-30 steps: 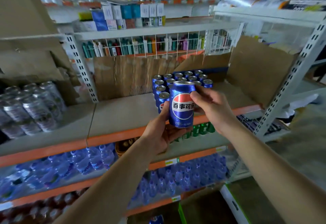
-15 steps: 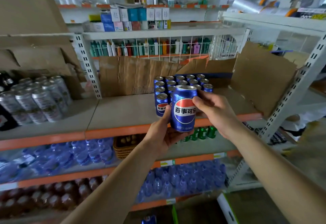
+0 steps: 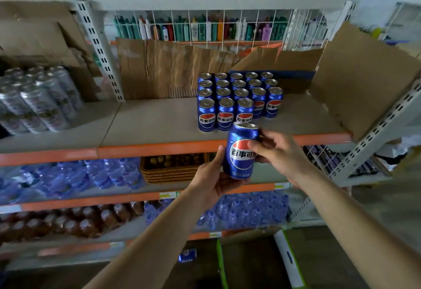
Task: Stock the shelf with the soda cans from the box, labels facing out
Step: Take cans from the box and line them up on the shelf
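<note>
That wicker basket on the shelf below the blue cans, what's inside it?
The wicker basket holds small brownish-yellow lumps, too blurred to identify. The shelf edge above hides its back part.

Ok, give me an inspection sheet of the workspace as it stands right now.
Surface: grey shelf board with orange front edge, bare in front of the stock.
Job's things: blue cola can held upright, label toward the camera; block of cola cans standing on the shelf, front labels facing out.
Clutter: cardboard sheets behind and right of the cans.
Grippers: left hand cradles the can's base; right hand grips its upper side.
Cables: nothing seen.
Surroundings: silver cans at left, wicker basket and bottled water on the shelf below.
</note>
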